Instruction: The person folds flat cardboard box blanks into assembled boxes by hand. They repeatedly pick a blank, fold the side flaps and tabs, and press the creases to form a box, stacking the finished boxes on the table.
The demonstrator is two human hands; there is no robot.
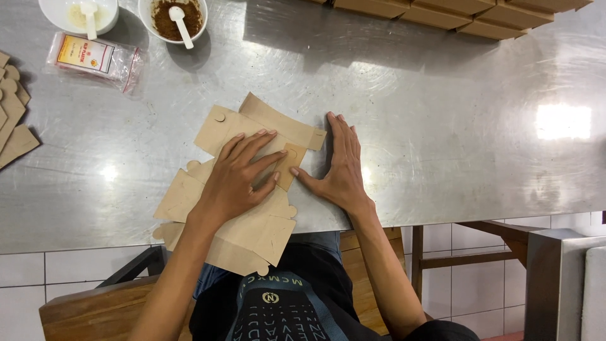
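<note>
The flat brown cardboard box blank [252, 189] lies on the steel counter [442, 126], overhanging its near edge. I see my left hand [237, 180] pressing it, fingers spread, gripping nothing; my right hand [341, 167] lies flat beside it. Uneven pressure could skew the crease, I judge.

Bright overhead light, sharp focus; strong glare patch on steel table [562, 120] at right, smaller glints near hands, soft shadows beside bowls [170, 22], slight wide-angle bend at edges
</note>
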